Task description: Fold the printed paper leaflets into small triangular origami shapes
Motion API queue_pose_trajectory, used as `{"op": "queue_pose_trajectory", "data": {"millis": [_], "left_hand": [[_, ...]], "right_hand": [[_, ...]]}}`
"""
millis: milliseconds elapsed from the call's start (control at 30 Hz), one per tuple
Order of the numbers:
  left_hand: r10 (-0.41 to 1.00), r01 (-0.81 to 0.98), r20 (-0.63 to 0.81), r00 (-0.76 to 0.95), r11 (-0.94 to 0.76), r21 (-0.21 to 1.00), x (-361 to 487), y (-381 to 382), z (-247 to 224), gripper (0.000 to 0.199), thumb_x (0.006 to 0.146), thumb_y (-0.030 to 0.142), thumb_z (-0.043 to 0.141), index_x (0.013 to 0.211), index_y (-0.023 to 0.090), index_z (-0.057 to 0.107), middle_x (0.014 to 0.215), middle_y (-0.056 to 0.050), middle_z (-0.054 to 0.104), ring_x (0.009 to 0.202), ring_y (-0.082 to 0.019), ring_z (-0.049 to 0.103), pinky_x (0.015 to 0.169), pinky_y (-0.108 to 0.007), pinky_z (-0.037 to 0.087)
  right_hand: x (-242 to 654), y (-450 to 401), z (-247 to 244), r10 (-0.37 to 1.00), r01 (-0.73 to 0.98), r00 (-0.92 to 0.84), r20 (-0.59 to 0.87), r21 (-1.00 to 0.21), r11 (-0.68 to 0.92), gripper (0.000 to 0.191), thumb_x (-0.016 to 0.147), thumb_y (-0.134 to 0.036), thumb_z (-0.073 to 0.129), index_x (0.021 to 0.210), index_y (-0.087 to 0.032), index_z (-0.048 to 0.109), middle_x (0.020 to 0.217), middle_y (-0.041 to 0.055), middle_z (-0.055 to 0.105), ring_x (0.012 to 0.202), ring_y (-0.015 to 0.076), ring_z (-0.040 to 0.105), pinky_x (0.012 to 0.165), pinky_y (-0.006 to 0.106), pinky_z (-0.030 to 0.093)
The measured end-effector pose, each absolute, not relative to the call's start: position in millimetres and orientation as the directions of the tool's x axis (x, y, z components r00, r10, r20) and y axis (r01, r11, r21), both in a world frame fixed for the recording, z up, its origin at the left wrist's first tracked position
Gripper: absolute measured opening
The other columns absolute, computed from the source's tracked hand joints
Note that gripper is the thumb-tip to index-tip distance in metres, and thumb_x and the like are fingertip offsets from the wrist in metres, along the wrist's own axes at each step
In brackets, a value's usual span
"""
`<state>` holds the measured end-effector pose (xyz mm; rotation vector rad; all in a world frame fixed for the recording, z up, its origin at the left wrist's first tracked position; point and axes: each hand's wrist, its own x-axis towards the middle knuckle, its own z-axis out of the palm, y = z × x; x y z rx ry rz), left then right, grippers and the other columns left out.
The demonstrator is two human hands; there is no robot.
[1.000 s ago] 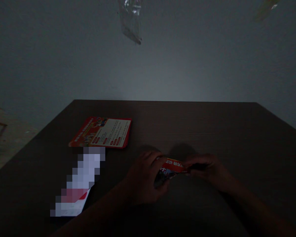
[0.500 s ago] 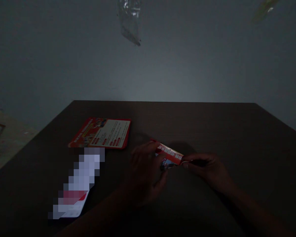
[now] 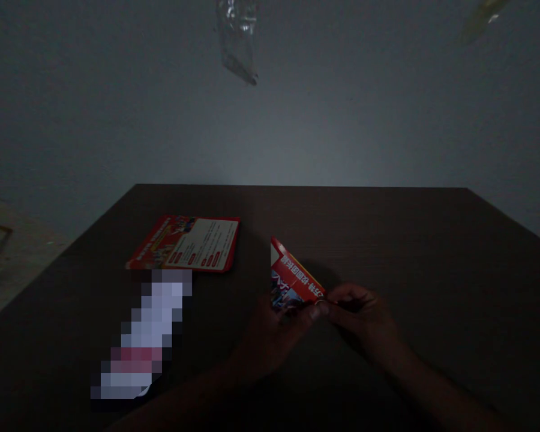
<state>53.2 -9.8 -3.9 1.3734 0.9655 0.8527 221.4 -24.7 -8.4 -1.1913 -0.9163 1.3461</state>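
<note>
A folded piece of red printed paper (image 3: 297,279) with white lettering and a pointed upper corner is held between my hands above the dark table. My left hand (image 3: 279,336) grips its lower edge, the thumb reaching to the paper's right end. My right hand (image 3: 364,315) pinches that right end between thumb and fingers, close to the left thumb. The left fingers are partly hidden behind the paper, and the light is dim.
Red and white printed sheets (image 3: 202,243) lie at the left of the dark table (image 3: 364,222). Nearer is a bright, pixelated phone-like object (image 3: 148,336). A clear plastic bag (image 3: 238,42) hangs by the wall, with a yellowish item (image 3: 481,21) at the upper right.
My left hand has moved lower and its thumb now meets the right fingertips. More of the paper shows, its pointed corner turned upward. My right hand has shifted slightly left.
</note>
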Motion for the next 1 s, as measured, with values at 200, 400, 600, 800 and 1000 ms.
{"op": "queue_pose_trajectory", "data": {"millis": [200,400,600,800,1000], "left_hand": [[0.925,0.057,-0.050,0.377,0.030,0.998,48.6,-10.6,-2.4,0.020,0.082,0.038,0.061,0.085,0.019,0.065,0.078,0.000,0.069,0.071,-0.016,0.063,0.065,-0.027,0.050],[0.941,0.021,-0.124,0.316,0.124,0.992,45.3,-9.3,-8.8,0.021,0.078,0.039,0.064,0.079,0.018,0.064,0.072,0.000,0.067,0.065,-0.015,0.061,0.060,-0.025,0.048],[0.936,-0.082,-0.155,0.315,0.189,0.978,47.9,-9.5,-3.5,0.022,0.072,0.037,0.068,0.074,0.017,0.062,0.069,-0.001,0.065,0.065,-0.016,0.060,0.062,-0.025,0.047],[0.896,-0.097,-0.064,0.440,0.118,0.988,49.0,-10.2,-4.3,0.023,0.083,0.039,0.058,0.076,0.017,0.060,0.070,0.000,0.060,0.063,-0.012,0.054,0.061,-0.023,0.044],[0.889,-0.135,-0.049,0.456,0.123,0.983,49.0,-12.2,-9.8,0.024,0.084,0.038,0.058,0.075,0.016,0.058,0.066,0.001,0.055,0.061,-0.010,0.050,0.058,-0.021,0.041]], "right_hand": [[220.0,-25.6,-0.8,0.977,-0.288,-0.001,-0.213,-0.936,-0.204,0.032,0.057,-0.024,0.084,0.081,-0.022,0.063,0.062,-0.0034,0.069,0.059,0.0124,0.064,0.061,0.024,0.051],[220.0,-29.5,3.0,0.978,-0.054,-0.153,-0.143,-0.987,-0.153,0.019,0.075,-0.036,0.070,0.075,-0.017,0.069,0.064,0.0014,0.070,0.060,0.0126,0.062,0.060,0.024,0.049],[219.0,-35.8,6.0,0.977,-0.008,-0.189,-0.093,-0.995,-0.097,0.029,0.081,-0.036,0.064,0.060,-0.017,0.067,0.054,0.0003,0.065,0.053,0.0096,0.056,0.054,0.020,0.043],[215.2,-35.1,7.7,0.972,-0.053,-0.223,-0.068,-0.995,-0.082,0.033,0.084,-0.036,0.060,0.059,-0.017,0.065,0.053,-0.0001,0.062,0.054,0.0100,0.055,0.057,0.021,0.042],[214.5,-38.7,3.6,0.965,-0.016,-0.255,-0.065,-0.997,-0.071,0.039,0.091,-0.041,0.048,0.067,-0.015,0.064,0.049,-0.0042,0.047,0.044,0.0066,0.041,0.044,0.019,0.033]]}}
